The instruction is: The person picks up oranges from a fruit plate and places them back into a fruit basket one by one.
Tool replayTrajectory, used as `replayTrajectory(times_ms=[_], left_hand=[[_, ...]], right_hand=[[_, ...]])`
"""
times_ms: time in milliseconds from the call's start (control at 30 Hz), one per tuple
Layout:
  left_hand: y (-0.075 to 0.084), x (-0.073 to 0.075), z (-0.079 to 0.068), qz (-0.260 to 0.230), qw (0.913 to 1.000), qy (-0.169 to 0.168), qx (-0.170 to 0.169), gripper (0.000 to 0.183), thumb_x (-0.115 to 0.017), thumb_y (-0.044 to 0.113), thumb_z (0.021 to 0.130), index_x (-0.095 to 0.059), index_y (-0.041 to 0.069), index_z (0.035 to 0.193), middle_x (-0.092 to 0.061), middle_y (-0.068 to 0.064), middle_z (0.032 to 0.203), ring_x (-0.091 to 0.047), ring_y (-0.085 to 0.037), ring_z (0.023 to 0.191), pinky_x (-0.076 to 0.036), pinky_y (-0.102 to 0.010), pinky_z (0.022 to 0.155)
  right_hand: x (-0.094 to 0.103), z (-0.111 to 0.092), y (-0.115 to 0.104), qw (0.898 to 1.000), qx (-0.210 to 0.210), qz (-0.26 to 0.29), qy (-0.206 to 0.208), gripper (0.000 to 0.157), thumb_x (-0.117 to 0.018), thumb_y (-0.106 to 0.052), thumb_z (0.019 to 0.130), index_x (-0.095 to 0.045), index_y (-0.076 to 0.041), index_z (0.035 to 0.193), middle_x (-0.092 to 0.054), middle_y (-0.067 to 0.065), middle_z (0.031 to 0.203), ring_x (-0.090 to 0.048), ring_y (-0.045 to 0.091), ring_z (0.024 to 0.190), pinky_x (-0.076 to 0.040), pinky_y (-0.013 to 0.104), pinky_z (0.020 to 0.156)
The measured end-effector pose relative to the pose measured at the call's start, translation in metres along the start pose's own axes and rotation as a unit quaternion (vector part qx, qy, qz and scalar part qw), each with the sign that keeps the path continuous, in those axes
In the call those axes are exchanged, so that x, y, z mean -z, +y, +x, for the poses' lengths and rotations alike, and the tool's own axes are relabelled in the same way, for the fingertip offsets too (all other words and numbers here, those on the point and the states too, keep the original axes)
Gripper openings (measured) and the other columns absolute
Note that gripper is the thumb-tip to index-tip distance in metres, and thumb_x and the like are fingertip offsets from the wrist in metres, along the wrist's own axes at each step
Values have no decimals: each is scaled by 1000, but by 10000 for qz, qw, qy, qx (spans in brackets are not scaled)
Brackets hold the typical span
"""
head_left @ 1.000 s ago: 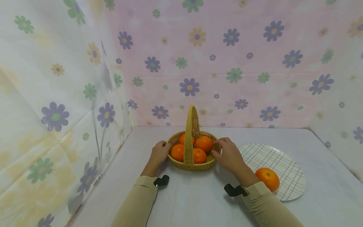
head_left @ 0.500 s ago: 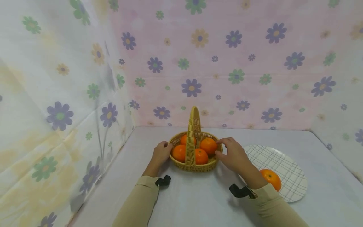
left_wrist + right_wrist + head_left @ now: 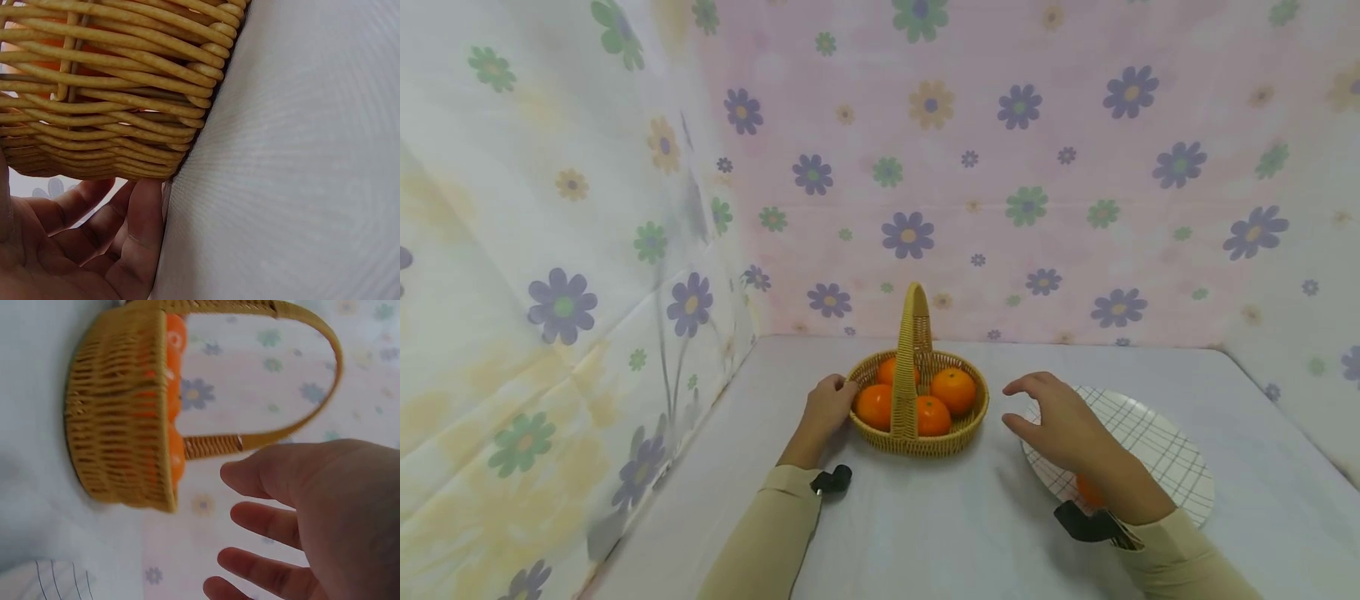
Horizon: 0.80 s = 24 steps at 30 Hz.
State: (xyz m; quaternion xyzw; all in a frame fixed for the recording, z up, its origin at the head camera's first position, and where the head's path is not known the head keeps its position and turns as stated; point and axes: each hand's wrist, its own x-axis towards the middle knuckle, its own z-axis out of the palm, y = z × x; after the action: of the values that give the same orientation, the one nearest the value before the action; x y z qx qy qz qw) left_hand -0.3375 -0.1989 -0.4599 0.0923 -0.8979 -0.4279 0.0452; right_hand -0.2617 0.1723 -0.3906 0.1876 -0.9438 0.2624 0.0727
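A yellow wicker basket (image 3: 925, 447) with a tall arched handle stands on the table, several oranges (image 3: 953, 390) inside it. My left hand (image 3: 825, 412) grips the basket's left end, its thumb at the rim and its fingers (image 3: 145, 215) against the woven wall low by the tabletop. Right of the basket, apart from it, my right hand (image 3: 1063, 423) hovers with spread fingers and holds nothing. A round white plate (image 3: 1161, 442) with dark grid lines lies beneath it. On the plate sits one more orange (image 3: 1087, 492), mostly hidden behind my right wrist.
A white cloth covers the table (image 3: 917, 533). Flower-printed fabric hangs behind as a back wall (image 3: 970, 225) and along the left side (image 3: 602, 367). Black curved fittings (image 3: 1086, 522) stick out at both sleeve cuffs.
My right hand has let go of the orange at the basket's right side and moved right, over the plate. The left hand stays at the basket.
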Motion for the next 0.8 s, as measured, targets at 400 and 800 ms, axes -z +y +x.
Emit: replayTrajectory(times_ms=[400,800], left_hand=[[-1,0,0,-30,10000,43,43,38,-49,40,96,-66,7,108,-66,-11,97,-60,-24,88,-49,-32,71],[-1,-2,2,26,10000,7,17,39,-49,41,97,-66,7,108,-65,-10,97,-59,-24,88,-50,-32,72]], right_hand=[[46,-12,54,9920,204,837,-927,47,-75,-44,93,-64,-22,133,-62,8,142,-59,41,128,-47,65,104],[62,-21,99,9682,-181,1391,-2072,60,-79,-31,88,-59,-11,141,-55,23,146,-58,47,127,-58,57,93]])
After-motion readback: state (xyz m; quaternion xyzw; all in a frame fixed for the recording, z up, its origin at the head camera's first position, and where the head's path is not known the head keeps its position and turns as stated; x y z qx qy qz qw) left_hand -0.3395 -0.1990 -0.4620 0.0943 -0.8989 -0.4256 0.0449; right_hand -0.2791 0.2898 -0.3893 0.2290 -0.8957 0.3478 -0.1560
